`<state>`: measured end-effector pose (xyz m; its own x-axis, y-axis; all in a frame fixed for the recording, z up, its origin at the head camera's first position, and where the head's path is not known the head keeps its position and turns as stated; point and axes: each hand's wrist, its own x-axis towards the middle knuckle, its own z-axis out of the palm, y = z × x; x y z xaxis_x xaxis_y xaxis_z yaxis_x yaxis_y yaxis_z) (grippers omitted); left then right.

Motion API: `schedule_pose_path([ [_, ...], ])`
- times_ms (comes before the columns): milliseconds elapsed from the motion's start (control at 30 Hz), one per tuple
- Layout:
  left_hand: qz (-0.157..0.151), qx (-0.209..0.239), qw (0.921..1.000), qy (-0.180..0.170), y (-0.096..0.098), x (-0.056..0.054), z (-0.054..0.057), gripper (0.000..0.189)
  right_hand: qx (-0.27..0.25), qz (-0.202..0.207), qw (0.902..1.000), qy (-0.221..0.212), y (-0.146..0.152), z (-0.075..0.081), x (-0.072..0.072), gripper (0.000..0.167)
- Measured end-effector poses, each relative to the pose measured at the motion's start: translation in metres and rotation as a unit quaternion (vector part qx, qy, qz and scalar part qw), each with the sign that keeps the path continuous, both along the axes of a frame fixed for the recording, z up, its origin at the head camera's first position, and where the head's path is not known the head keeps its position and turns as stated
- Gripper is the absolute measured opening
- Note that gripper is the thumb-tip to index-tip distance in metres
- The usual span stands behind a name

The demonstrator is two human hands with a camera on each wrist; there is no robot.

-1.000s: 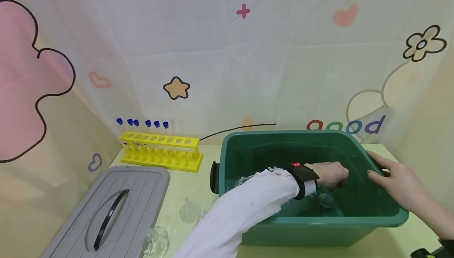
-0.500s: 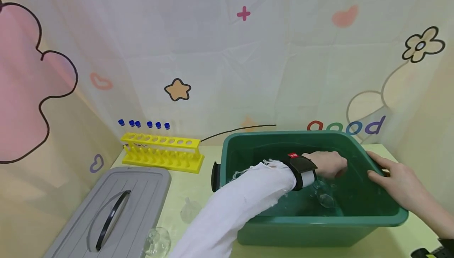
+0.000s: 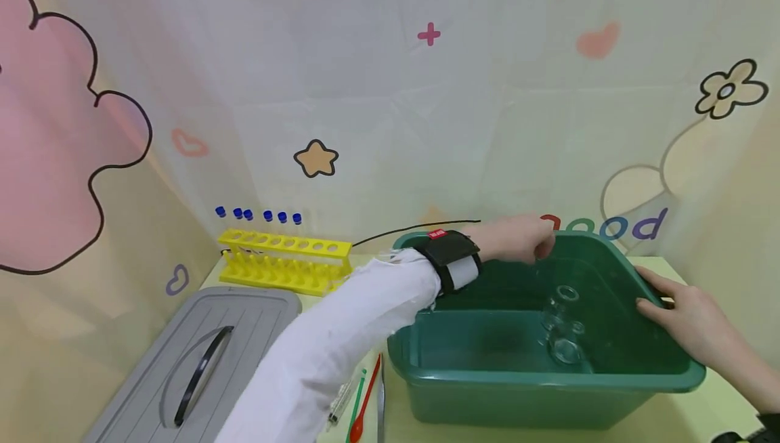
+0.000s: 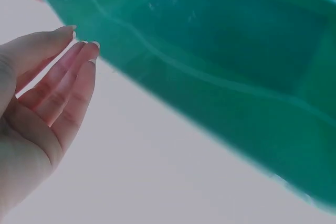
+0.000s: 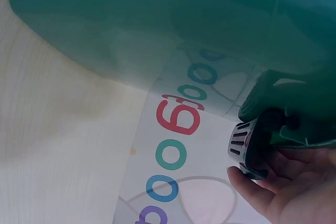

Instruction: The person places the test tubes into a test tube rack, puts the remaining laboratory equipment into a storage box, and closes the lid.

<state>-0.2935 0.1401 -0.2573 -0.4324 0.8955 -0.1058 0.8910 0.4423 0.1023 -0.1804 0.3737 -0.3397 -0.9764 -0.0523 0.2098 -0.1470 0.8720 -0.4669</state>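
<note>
Over the back part of a green plastic bin [image 3: 548, 382] my left hand [image 3: 518, 238] hovers, its sleeve crossing the bin's left side. In the left wrist view the thumb and fingertips of the left hand [image 4: 50, 93] come near each other with nothing between them, overlapping the green wall. My right hand [image 3: 695, 321] grips the bin's right rim. The right wrist view shows that hand's fingers curled at a black-and-white side latch [image 5: 245, 145]. Inside the bin, toward the right, are clear glass vessels, an upper one [image 3: 559, 304] and a lower one [image 3: 567, 349].
A grey lid [image 3: 244, 355] with a black handle lies at the left. Behind it stands a yellow test-tube rack [image 3: 283, 260], with several blue caps [image 3: 268, 215] showing above. A red spoon [image 3: 358, 423], a green stick [image 3: 357, 399] and a metal spatula [image 3: 381, 402] lie left of the bin.
My left hand has risen out of the bin and moved left and back, uncovering the glass vessels. The sleeve now hides glassware on the table. The right hand keeps its grip on the rim.
</note>
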Motion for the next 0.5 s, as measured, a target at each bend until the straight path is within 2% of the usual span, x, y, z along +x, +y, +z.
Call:
schedule_pose_path([
  [133, -0.004, 0.027, 0.9996, 0.002, -0.035, 0.003, 0.015, 0.013, -0.004, 0.001, 1.0, 0.001, -0.001, 0.0, -0.001, 0.051],
  [233, 0.006, 0.052, 0.9986, 0.007, -0.064, 0.009, 0.024, 0.012, -0.005, 0.004, 1.0, 0.003, -0.001, -0.001, -0.001, 0.051],
  [367, 0.025, 0.072, 0.9968, 0.024, -0.099, 0.019, 0.031, 0.012, 0.002, 0.003, 1.0, 0.005, -0.001, -0.002, -0.002, 0.051],
  [500, 0.031, 0.086, 0.9942, 0.057, -0.13, 0.028, 0.033, 0.014, 0.005, 0.0, 1.0, 0.004, 0.0, -0.004, -0.002, 0.052],
])
